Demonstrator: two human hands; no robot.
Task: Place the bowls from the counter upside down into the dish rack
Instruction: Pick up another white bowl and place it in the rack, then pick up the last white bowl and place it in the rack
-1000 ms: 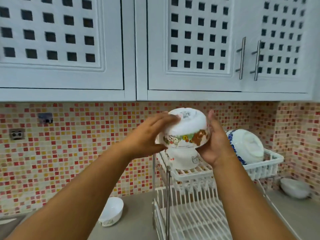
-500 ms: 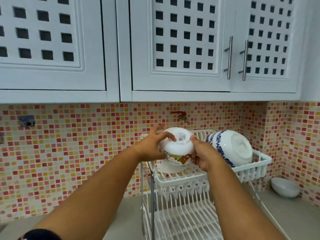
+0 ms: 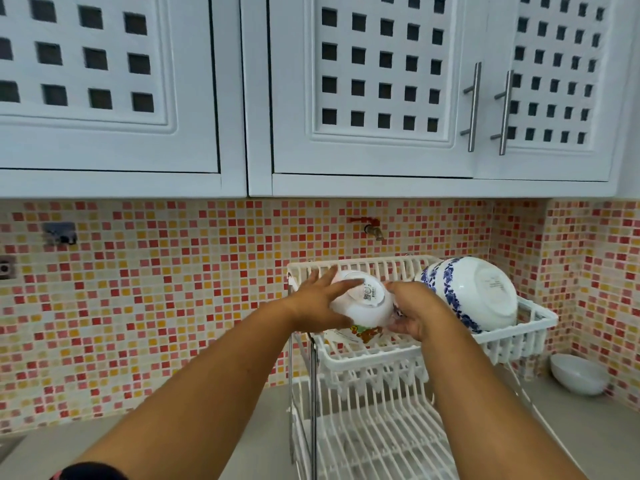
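A white bowl with a cartoon band (image 3: pixel 363 308) is upside down in the left part of the dish rack's top tier (image 3: pixel 367 358), its foot ring and barcode sticker facing me. My left hand (image 3: pixel 318 306) grips its left side and my right hand (image 3: pixel 414 311) its right side. Its printed rim touches the rack wires; anything beneath it is hidden. A large blue-and-white bowl (image 3: pixel 474 292) leans upside down in the right part of the same tier. A plain white bowl (image 3: pixel 578 374) stands upright on the counter to the right of the rack.
The rack's lower tier (image 3: pixel 374 441) holds nothing visible. White upper cabinets (image 3: pixel 381 98) hang close above the rack. A small wall tap (image 3: pixel 374 230) sticks out of the mosaic tiles behind it. Grey counter (image 3: pixel 69 448) stretches to the left.
Both hands have lowered the cartoon bowl from mid-air down into the top tier's left side, tilting its base toward me. The camera has shifted left and down.
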